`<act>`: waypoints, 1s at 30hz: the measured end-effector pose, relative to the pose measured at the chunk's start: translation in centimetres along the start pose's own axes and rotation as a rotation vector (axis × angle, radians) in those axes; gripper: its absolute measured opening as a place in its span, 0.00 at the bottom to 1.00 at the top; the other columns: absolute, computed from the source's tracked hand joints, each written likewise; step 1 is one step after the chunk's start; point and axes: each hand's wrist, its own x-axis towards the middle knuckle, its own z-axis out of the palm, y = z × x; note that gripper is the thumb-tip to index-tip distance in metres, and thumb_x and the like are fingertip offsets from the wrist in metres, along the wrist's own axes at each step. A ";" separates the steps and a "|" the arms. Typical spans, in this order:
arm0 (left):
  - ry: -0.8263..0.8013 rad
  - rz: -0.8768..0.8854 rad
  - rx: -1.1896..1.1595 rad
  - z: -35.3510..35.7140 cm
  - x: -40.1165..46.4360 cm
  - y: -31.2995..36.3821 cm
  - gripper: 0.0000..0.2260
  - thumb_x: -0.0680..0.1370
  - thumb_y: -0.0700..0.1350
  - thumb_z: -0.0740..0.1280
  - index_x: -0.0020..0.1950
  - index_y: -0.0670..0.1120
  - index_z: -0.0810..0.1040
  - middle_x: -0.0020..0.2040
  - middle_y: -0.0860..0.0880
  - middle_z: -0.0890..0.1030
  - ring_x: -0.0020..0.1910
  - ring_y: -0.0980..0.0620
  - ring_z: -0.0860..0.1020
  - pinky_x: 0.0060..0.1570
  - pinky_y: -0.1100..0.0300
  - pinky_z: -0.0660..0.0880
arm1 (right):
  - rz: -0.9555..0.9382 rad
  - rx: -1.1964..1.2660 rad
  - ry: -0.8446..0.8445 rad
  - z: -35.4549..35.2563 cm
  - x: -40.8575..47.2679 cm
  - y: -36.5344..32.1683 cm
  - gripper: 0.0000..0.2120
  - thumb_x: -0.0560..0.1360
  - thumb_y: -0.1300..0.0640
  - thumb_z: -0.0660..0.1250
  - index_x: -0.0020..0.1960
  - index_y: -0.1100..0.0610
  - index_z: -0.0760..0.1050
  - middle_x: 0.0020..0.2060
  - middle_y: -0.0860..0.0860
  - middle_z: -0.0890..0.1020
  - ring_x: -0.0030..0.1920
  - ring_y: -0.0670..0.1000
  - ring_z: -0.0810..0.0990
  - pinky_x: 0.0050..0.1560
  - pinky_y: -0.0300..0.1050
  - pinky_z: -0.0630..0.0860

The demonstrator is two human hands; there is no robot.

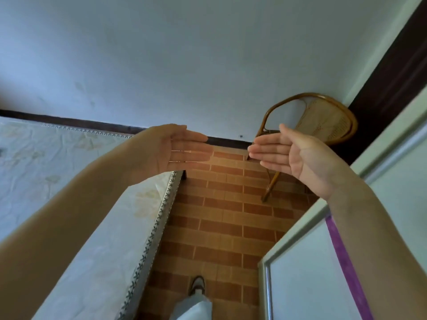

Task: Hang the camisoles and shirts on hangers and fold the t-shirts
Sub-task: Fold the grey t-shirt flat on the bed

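A floor (pixel 221 218) of reddish brick tiles, a wrinkly bed (pixel 97 239), a round woven chair (pixel 323 121). The left hand (pixel 168 150) and right hand (pixel 288 155) are flat, each grip released, holding nothing.

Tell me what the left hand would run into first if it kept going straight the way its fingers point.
Most likely the right hand: the left hand points its straight fingers at the right hand's fingertips across a bare gap. Depth is unclear, so it might pass by.
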 end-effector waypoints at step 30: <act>0.219 0.024 -0.126 -18.0 45.7 17.6 0.19 0.81 0.48 0.54 0.64 0.38 0.76 0.59 0.40 0.82 0.57 0.41 0.81 0.56 0.50 0.78 | 0.091 0.086 -0.093 -6.5 57.8 -12.1 0.21 0.85 0.50 0.50 0.58 0.61 0.79 0.52 0.56 0.86 0.54 0.53 0.85 0.58 0.48 0.78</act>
